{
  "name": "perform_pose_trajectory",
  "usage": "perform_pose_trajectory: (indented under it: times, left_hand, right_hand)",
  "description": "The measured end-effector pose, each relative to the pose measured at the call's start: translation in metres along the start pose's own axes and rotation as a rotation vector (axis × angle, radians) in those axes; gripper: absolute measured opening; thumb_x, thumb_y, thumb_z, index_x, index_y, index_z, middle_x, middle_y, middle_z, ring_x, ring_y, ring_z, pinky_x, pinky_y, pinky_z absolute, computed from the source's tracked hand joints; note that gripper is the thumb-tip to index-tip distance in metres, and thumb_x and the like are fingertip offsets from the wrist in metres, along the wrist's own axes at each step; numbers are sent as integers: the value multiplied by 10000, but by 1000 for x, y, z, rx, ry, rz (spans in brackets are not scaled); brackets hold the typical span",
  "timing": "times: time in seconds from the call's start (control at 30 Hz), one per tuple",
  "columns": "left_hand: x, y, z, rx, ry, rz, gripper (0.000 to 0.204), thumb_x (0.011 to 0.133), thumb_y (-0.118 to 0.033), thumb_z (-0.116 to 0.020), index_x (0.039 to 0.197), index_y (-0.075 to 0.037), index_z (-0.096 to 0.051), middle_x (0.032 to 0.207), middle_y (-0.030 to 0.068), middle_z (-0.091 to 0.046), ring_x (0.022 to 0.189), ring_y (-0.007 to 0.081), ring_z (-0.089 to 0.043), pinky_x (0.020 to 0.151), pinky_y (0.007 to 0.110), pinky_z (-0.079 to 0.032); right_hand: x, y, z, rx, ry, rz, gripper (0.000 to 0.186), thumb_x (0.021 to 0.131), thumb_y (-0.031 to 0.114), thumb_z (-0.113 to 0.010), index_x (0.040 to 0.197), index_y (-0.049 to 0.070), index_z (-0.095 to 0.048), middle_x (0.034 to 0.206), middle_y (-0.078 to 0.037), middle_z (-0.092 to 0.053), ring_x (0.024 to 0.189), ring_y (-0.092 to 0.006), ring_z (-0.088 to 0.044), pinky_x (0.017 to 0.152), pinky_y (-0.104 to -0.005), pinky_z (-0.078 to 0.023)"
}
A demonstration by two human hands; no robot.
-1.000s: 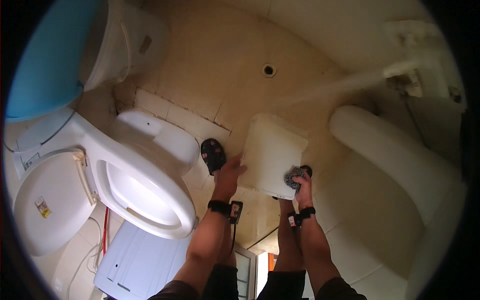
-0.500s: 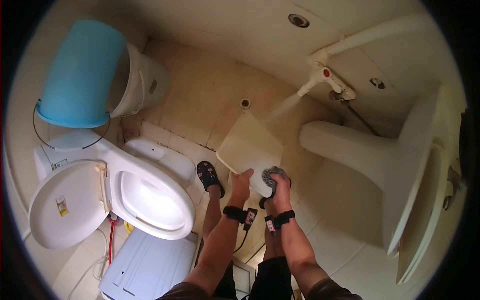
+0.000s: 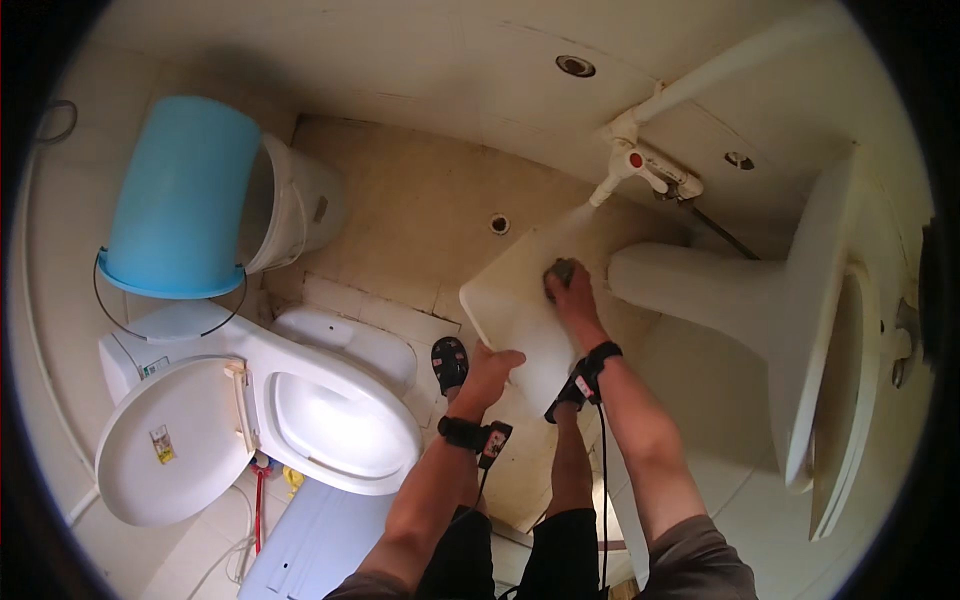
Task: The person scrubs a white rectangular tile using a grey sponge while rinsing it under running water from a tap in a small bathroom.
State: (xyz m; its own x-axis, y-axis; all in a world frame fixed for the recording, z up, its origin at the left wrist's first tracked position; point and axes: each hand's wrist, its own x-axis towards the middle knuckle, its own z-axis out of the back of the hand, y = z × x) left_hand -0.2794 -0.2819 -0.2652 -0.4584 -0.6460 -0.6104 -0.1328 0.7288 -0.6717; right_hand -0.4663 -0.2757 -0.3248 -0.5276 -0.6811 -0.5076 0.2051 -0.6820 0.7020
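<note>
I have a flat off-white rectangular panel (image 3: 508, 298) tilted over the floor, its lower part between my forearms. My left hand (image 3: 487, 372) grips its near left edge, fingers partly hidden. My right hand (image 3: 572, 298) is closed round a dark grey scouring pad (image 3: 557, 277), pressed on the panel's upper right part. Beyond it a white spout (image 3: 610, 185) with a red-marked fitting sprays water toward the panel. My feet show in dark sandals (image 3: 450, 362) below.
A toilet (image 3: 340, 430) with raised lid stands left; above it a light blue bucket (image 3: 180, 200) and white bucket (image 3: 310, 200). A washbasin on a pedestal (image 3: 700, 290) is right. A drain (image 3: 499, 224) is in the floor; a lilac-grey plastic object (image 3: 310, 550) lies lower left.
My right hand with the scouring pad has moved up the panel from its near end toward the spray. My left hand still grips the edge, and the view has shifted.
</note>
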Motion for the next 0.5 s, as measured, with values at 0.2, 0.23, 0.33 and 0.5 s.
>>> perform_pose_trajectory:
  times: [0.2,0.23,0.33,0.5]
  left_hand:
    - [3,-5,13,190,69,222,426,680,17,-573,1105,1,-561,979,40,-620,915,171,-576,813,306,-455]
    - [-3,-2,12,238,124,311,415,692,8,-578,1106,-2,-561,980,36,-620,926,167,-570,821,306,-451]
    - [1,11,21,162,133,236,387,712,-1,-577,1098,0,-560,915,33,-623,847,166,-584,757,293,-467]
    - [1,-17,15,176,81,289,297,732,-66,-566,1017,16,-586,872,53,-610,767,128,-555,656,292,-457]
  right_hand:
    - [-28,24,-25,92,78,157,692,789,311,-596,1319,-44,-329,1263,-277,-428,1167,-385,-431,1009,-395,-325]
    - [-2,6,-17,83,-12,59,694,787,308,-595,1323,-40,-325,1271,-271,-423,1168,-382,-431,1012,-393,-321]
    - [4,8,-24,261,27,-18,637,779,273,-593,1293,-26,-366,1258,-254,-441,1159,-373,-443,1001,-393,-335]
    - [-43,67,-37,118,188,173,471,792,219,-606,1168,-12,-441,1133,-234,-512,1074,-359,-501,949,-397,-378]
